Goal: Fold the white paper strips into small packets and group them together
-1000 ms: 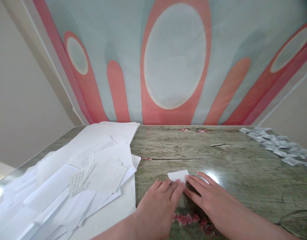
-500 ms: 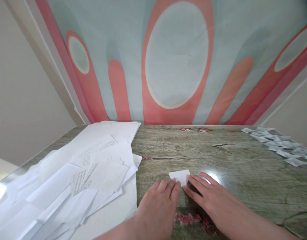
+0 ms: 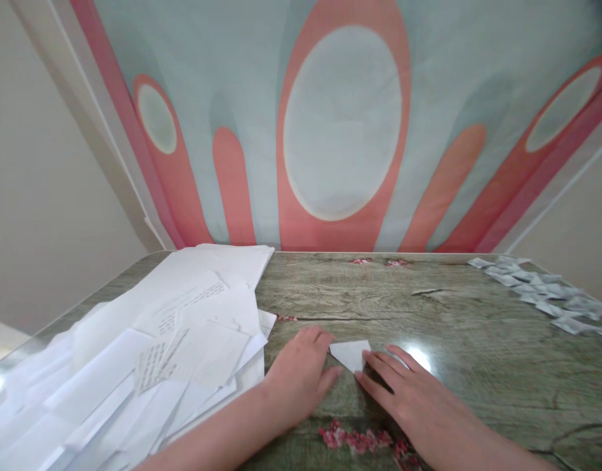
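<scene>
A small piece of white folded paper (image 3: 350, 355) lies on the wood-grain table in front of me, pointed at its lower side. My right hand (image 3: 403, 389) reaches in from the right with fingers stretched and slightly spread, fingertips resting on the paper's right edge. On the other side is my left hand (image 3: 301, 369), palm down, its thumb apart from the fingers. Its fingertips come to the paper's left corner; whether they touch it I cannot tell. Neither hand grips anything.
A wide heap of white paper sheets (image 3: 173, 405), some with printed text, covers the table's left side. Several small folded white paper pieces (image 3: 540, 288) lie in overlapping rows at the far right. Behind the wood-patterned table (image 3: 340, 294) stands a pink and grey-green panel (image 3: 261, 196).
My left hand has shifted left and a little away from me, off the paper's lower edge. The paper's lower outline now looks slanted and pointed. The right hand stays at its right edge.
</scene>
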Motion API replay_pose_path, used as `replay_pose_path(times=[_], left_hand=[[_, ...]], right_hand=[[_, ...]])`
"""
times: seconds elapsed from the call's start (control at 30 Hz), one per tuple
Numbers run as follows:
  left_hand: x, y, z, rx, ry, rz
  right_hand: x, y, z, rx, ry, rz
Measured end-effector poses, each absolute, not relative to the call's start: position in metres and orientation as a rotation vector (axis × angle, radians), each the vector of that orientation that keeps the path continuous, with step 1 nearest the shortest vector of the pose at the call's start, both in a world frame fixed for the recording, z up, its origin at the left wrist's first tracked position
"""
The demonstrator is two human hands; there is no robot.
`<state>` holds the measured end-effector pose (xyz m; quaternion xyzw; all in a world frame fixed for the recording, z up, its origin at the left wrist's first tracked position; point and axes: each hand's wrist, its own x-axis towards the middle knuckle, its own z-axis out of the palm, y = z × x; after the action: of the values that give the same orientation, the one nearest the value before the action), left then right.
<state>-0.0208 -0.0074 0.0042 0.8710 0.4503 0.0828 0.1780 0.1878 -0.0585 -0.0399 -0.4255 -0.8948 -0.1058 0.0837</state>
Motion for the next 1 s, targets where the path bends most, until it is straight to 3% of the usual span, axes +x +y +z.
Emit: replay_pose_path(times=[0.77,1.0], left_hand=[[-0.004,0.029,-0.020,2.337,1.360,0.455],[-0.004,0.030,-0.023,2.316,1.388,0.461]], right_hand=[[0.185,-0.040,-0.023,-1.305,-2.382,0.284],[0.189,-0.028,-0.034,-1.250,-2.300,0.320]])
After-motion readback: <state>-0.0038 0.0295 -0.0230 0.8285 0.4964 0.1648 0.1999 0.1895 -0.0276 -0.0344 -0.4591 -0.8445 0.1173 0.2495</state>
